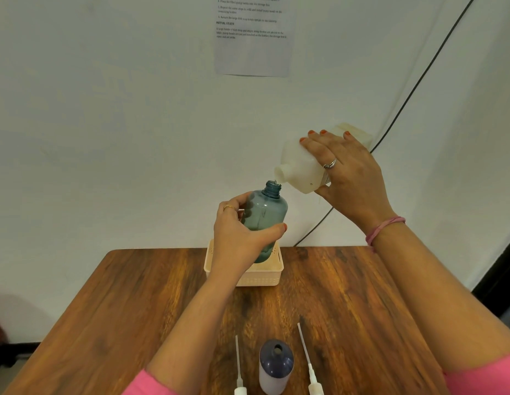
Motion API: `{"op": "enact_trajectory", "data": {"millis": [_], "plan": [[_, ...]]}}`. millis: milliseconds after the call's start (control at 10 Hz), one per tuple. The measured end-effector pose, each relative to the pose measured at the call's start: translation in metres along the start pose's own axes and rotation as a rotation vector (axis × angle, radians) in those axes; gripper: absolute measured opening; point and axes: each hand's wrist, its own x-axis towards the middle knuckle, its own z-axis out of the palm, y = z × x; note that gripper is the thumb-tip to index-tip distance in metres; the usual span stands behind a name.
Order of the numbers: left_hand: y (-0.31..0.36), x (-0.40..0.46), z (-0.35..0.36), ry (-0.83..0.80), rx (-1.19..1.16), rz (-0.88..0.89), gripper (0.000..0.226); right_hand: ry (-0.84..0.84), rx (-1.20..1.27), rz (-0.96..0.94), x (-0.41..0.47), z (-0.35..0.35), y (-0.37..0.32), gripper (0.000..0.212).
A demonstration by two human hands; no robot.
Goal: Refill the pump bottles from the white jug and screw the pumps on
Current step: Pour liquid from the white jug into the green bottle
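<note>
At the near edge of the wooden desk [134, 309] a dark bottle [275, 366] stands upright with its neck open. Just beside it on either side lies a white pump [239, 374], and a second pump [309, 366] on the right, both with their thin tubes pointing toward the far end. Further back, near the far edge of the desk, sits a cream basket [259, 276]. Above the basket the left hand [239, 232] holds a translucent blue bottle [265, 215] lifted in the air, its fingers [234, 202] and thumb clamped around the body, the neck open and leaning slightly to the right. Up and to the right, the right hand [348, 178] grips the white jug [299, 166], tipped on its side, fingers spread over the top and thumb under it. The jug's spout points left and down, just above the blue bottle's mouth, touching or nearly so. A printed sheet [252, 35] hangs on the far wall, and a black cable [405, 104] runs down it.
</note>
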Motion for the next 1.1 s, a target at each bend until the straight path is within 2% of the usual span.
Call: {"op": "enact_trajectory", "data": {"millis": [1100], "plan": [[0.0016, -0.0053, 0.0011, -0.001, -0.055, -0.006, 0.074, -0.002, -0.006, -0.025, -0.0005, -0.0048, -0.0022, 0.068]]}}
